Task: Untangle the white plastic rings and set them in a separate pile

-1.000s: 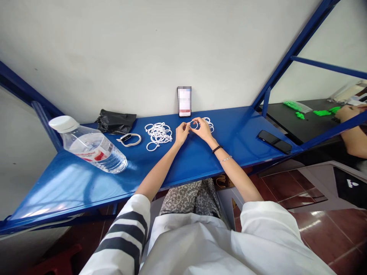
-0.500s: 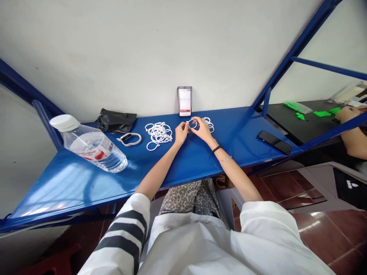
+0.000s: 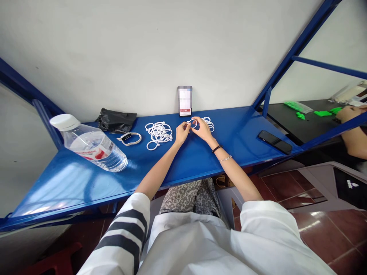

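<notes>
Head view: both hands meet over the blue surface (image 3: 229,141), gripping one white ring (image 3: 196,123) between them — the left hand (image 3: 182,133) pinches it at its nine o'clock side, the right hand (image 3: 204,130) curls thumb and finger about its three o'clock side. Work appears to be partway along: this one ring is being handled, a larger loose heap of rings (image 3: 159,133) lies toward half past eight from it, and a smaller group of rings (image 3: 211,125) sits at three o'clock, partly behind the right hand. Which pile is finished cannot be told, nor whether the held ring is closed. The rings look like smooth, slim plastic, round, several with a little knob where the ends come together. Glossy paint on the surface throws back light; at nine o'clock a black bag (image 3: 116,121) lies crumpled and shiny, and toward half past eight, beyond the heap, come a pale banded watch (image 3: 130,139) and a clear, white-capped bottle (image 3: 94,149). An upright phone (image 3: 185,101) leans at eleven o'clock — flat, rectangular, its screen lit.
</notes>
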The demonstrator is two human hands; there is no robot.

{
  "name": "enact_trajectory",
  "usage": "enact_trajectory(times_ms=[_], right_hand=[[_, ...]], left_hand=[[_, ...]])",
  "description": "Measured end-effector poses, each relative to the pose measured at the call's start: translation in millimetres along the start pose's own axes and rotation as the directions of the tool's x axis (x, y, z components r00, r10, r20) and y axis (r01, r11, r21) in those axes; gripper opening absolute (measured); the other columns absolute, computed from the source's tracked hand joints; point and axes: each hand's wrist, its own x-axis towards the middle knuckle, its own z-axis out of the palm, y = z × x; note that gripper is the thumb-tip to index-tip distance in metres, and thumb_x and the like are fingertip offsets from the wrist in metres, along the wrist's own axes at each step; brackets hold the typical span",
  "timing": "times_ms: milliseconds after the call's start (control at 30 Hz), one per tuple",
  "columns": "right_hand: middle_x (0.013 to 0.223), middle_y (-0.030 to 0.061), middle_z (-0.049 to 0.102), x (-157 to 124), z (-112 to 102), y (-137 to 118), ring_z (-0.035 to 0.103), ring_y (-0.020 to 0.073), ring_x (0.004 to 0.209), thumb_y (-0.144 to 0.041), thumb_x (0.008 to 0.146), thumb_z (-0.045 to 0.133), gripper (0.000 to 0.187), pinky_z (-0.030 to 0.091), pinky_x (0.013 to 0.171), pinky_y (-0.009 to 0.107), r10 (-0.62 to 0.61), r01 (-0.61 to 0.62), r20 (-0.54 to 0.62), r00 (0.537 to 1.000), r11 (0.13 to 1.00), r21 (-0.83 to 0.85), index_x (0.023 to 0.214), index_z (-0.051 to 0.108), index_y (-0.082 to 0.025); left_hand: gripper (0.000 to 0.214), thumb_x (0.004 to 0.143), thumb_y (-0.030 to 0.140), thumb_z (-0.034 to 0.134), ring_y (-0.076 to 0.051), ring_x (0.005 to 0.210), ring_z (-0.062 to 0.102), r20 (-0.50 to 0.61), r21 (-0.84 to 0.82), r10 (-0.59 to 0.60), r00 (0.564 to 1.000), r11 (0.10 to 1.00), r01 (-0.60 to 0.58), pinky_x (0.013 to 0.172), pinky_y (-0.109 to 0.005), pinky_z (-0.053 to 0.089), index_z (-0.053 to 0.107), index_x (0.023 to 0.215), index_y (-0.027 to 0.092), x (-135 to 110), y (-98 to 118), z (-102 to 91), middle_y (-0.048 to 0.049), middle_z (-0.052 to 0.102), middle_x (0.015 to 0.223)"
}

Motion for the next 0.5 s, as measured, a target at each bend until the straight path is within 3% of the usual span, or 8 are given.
enact_trajectory(times_ms=[333, 500], right_hand=[[0.104, 0.0075, 0.07, 0.6, 0.7, 3.2, 0.065, 0.0241, 0.096, -0.024, 0.078, 0.062, 0.043, 0.051, 0.084, 0.037, 0.006, -0.006, -0.038, 0.999, 1.0, -0.001, 0.12, 0.058, -0.02], [0.106, 0.0086, 0.071, 0.2, 0.4, 1.7, 0.065, 0.0257, 0.097, -0.027, 0.079, 0.062, 0.042, 0.051, 0.085, 0.04, 0.031, -0.031, -0.017, 0.999, 0.999, -0.008, 0.12, 0.06, -0.019]], left_hand=[[0.026, 0.087, 0.042, 0.059, -0.011, 0.055, 0.058, -0.022, -0.048, -0.009, 1.0, 0.999, 0.008, 0.057, -0.023, 0.046, 0.061, 0.09, 0.016, 1.9, -6.4, 3.0, -0.0029, 0.067, 0.074], [0.027, 0.089, 0.042, 0.057, -0.011, 0.054, 0.057, -0.026, -0.05, 0.061, 0.998, 0.997, -0.062, 0.058, -0.023, 0.047, 0.061, 0.102, 0.019, 1.1, -8.2, 1.8, 0.0002, 0.062, 0.069]])
